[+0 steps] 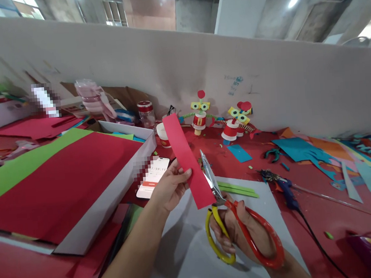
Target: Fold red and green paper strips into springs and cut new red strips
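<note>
A strip of red paper [189, 164] is pinched between the thumb and fingers of my left hand [172, 183], held slanting above the white sheet [181, 250]. My right hand [240, 229] grips a pair of scissors [222, 202] with one yellow and one red handle loop. The scissor blades are spread and lie by the right edge of the strip near its lower end. Whether they touch the paper I cannot tell. Narrow green paper strips [237, 189] lie on the white sheet behind the scissors.
Left stands a box [113, 196] with red and green sheets; a phone [153, 176] lies beside it. Two paper-cup figures [200, 120] stand by the wall. Right are a hot glue gun [286, 191] with a cord, pliers [273, 153] and blue paper scraps [302, 151].
</note>
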The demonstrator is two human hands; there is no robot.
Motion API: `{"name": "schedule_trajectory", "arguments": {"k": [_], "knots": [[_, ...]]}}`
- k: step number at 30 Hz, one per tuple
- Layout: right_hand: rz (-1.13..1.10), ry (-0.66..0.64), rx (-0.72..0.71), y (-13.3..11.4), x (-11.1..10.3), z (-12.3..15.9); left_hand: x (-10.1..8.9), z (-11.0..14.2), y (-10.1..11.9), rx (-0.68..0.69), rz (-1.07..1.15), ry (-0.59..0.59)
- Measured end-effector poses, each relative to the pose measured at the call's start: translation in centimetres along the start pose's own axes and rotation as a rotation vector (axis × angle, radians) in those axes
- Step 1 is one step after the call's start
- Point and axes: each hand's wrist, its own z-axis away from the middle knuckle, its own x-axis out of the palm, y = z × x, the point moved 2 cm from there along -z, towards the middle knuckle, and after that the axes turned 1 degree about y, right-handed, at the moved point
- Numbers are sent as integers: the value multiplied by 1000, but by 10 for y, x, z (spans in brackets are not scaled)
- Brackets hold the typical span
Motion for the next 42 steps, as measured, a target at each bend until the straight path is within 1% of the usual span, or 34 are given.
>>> {"name": "schedule_trajectory", "arguments": {"k": [3, 6, 9, 11, 17, 24, 29, 34, 37, 40, 42], "knots": [[-20, 15, -22, 4, -2, 0, 0, -1, 0, 27, 47, 26], [-40, 11, -9, 10, -4, 0, 0, -1, 2, 28, 68, 94], [-52, 13, -5, 14, -4, 0, 1, -1, 4, 72, 85, 158], [-42, 19, -11, 14, -4, -1, 2, -2, 4, 75, 100, 183], [-27, 32, -20, 10, -2, -2, 7, -1, -1, 6, 88, 133], [-17, 49, -24, 8, 2, 2, 0, -3, 3, 47, 58, 118], [-20, 36, -24, 7, 4, 4, -3, -4, 7, 50, 51, 96], [-32, 43, -17, 9, 1, 5, -4, -4, 8, 55, 58, 129], [-16, 48, -23, 9, 0, 5, -2, -1, 4, 19, 66, 98], [-2, 52, -23, 8, 0, 6, -2, -1, 5, 52, 86, 45], [2, 52, -1, 7, 0, 6, -5, -2, 8, 73, 81, 70]]}}
